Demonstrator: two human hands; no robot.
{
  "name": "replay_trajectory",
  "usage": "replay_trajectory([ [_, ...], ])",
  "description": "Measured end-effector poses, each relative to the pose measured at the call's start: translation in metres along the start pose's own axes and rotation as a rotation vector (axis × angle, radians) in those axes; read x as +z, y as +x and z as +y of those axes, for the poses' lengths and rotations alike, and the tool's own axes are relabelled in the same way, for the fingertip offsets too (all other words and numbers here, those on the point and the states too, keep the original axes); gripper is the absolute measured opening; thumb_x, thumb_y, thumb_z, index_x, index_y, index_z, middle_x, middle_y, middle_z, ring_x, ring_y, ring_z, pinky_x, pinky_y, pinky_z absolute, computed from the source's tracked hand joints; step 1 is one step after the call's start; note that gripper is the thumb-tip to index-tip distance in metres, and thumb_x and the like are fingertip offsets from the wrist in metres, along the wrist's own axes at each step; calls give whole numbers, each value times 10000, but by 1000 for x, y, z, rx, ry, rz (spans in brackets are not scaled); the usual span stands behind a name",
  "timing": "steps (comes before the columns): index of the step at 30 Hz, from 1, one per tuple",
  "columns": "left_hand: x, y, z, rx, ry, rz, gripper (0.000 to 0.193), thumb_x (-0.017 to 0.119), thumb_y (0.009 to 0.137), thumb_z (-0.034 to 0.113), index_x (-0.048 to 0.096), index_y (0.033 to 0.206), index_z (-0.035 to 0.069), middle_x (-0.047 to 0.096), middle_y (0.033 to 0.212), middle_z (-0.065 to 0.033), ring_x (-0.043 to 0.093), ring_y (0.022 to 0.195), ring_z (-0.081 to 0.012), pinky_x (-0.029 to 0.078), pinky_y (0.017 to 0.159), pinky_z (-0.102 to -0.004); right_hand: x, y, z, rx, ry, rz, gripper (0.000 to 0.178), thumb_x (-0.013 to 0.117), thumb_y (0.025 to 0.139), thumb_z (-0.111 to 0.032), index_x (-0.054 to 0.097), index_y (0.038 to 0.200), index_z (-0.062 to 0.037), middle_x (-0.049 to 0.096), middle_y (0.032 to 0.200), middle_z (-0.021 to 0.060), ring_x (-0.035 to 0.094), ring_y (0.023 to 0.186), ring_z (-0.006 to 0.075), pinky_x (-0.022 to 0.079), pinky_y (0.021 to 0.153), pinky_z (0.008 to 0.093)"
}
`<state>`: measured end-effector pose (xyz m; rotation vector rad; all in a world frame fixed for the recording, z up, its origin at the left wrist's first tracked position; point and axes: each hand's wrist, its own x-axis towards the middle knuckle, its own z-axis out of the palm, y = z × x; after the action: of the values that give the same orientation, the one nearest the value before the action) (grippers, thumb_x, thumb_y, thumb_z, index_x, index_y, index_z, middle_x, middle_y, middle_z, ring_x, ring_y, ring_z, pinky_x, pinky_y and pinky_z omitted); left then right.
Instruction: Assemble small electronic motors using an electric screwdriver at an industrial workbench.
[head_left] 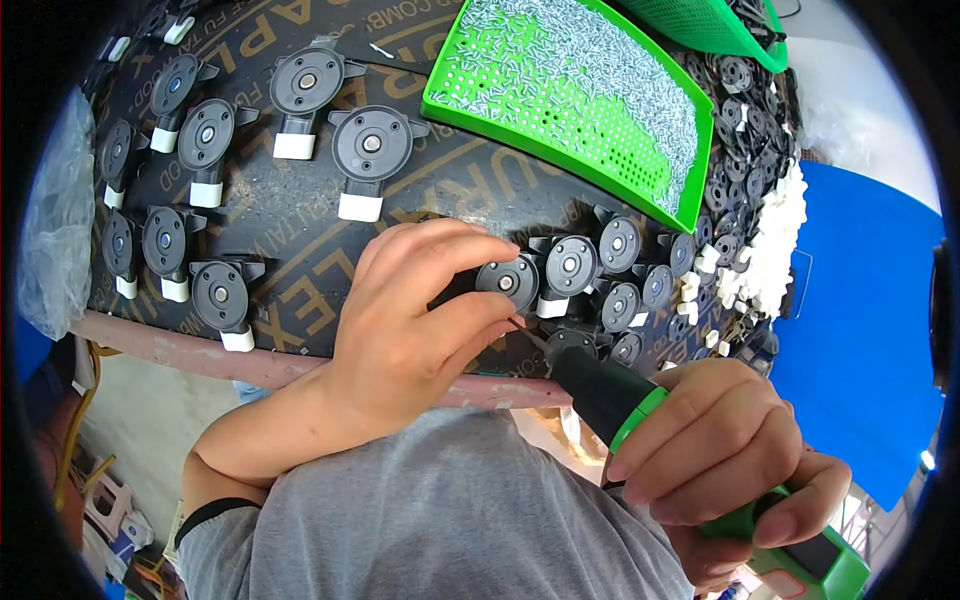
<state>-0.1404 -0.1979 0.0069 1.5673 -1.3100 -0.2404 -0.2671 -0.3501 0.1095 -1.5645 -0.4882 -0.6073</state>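
My left hand is closed around a black round plastic part, finger at its far edge and thumb at its near edge. My right hand grips a green and black electric screwdriver. Its thin bit points left and ends beside my left thumb; whether it touches the part cannot be made out. Just right of the held part lies a similar black part with a white tab. Several more black round parts are grouped there, some partly covered by the screwdriver.
A green perforated tray of small silver screws stands at the far side. Black parts with white tabs lie spread on the left. Heaps of black pieces and white pieces fill the right, beside a blue panel. The table's pinkish edge runs nearest me.
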Motion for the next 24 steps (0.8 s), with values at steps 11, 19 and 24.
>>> replay_trajectory([
  [11, 0, 6, 7, -116, 62, -73, 615, 840, 641, 172, 633, 1205, 41, 631, 1182, -80, 571, 1136, -304, 440, 952, -437, 20, 0, -7, 98, -218, 167, 370, 684, 918, -115, 422, 1170, -46, 593, 762, 122, 616, 554, 224, 567, 475, 329],
  [19, 1, 0, 3, -116, 93, -83, 599, 831, 657, 150, 634, 1211, 40, 630, 1152, -91, 573, 1121, -300, 443, 957, -448, 10, 4, 7, 142, -132, -36, 358, 709, 917, -126, 408, 1100, -62, 598, 746, 113, 624, 562, 230, 568, 497, 354],
  [24, 3, 0, 6, -131, 113, -110, 585, 815, 684, 158, 616, 1224, 51, 612, 1161, -90, 562, 1128, -296, 432, 979, -451, 31, -3, 2, 157, -263, 220, 333, 685, 941, -156, 404, 1096, -66, 591, 730, 102, 610, 546, 216, 559, 493, 346],
])
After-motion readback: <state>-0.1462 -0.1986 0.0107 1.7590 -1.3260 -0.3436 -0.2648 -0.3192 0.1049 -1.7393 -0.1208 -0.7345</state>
